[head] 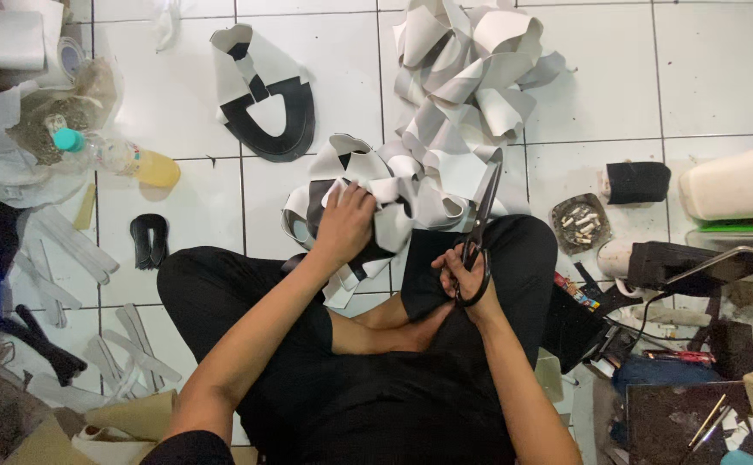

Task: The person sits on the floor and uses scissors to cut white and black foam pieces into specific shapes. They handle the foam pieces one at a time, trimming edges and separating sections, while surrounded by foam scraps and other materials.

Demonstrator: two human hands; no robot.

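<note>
White strips (393,207) clutched by left hand (344,226) | right hand (467,280) grip closed on scissors (482,226) | yellow bottle (127,158) far left

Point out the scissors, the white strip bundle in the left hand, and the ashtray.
scissors (483,215): head view, on the dark blades above the right hand.
white strip bundle (393,226): head view, on a white fold beside the left hand.
ashtray (579,223): head view, on its bowl.

At your far left: clear bottle (109,155), teal cap, yellow liquid, on its side. Right: tilted dark screen (721,265).
</note>
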